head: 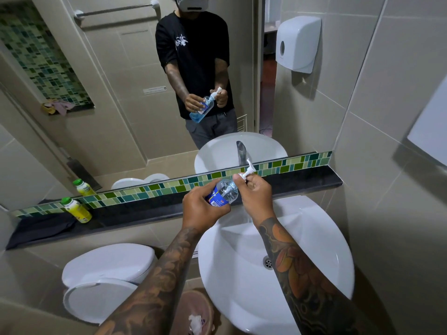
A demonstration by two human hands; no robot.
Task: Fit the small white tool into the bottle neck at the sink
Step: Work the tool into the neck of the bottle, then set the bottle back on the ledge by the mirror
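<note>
**Pump head at the bottle neck, held over the sink: where it could slip**

A person stands at a white sink (pixel 314 250), seen from a camera on their head, both tattooed forearms reaching forward. The left hand (pixel 203 209) is wrapped around a clear bottle (pixel 226 191) with a blue label, holding it tilted so the neck points toward one o'clock. The right hand (pixel 256 192) is closed narrowly on a small white tool (pixel 249 170), a pump-style head, with thumb and fingertips pinching its lower part right at the bottle neck. The nozzle sticks up toward one o'clock. How far the tool is seated cannot be told, because the thumb covers the joint.

Both hands hover above the far rim of the basin, at twelve o'clock from the drain (pixel 268 263). A mirror (pixel 121 93) ahead shows blue liquid inside the bottle. A green-capped yellow bottle (pixel 77 210) stands on the dark ledge (pixel 145 213) at nine o'clock, well apart from the hands.

Likely risks: because the bottle is tilted, liquid could spill from the neck if the tool is not yet tight. A tool pushed in at an angle to the neck might jam or cross its threads. The pinch is small, so a slip could drop the tool into the basin toward the drain.
</note>
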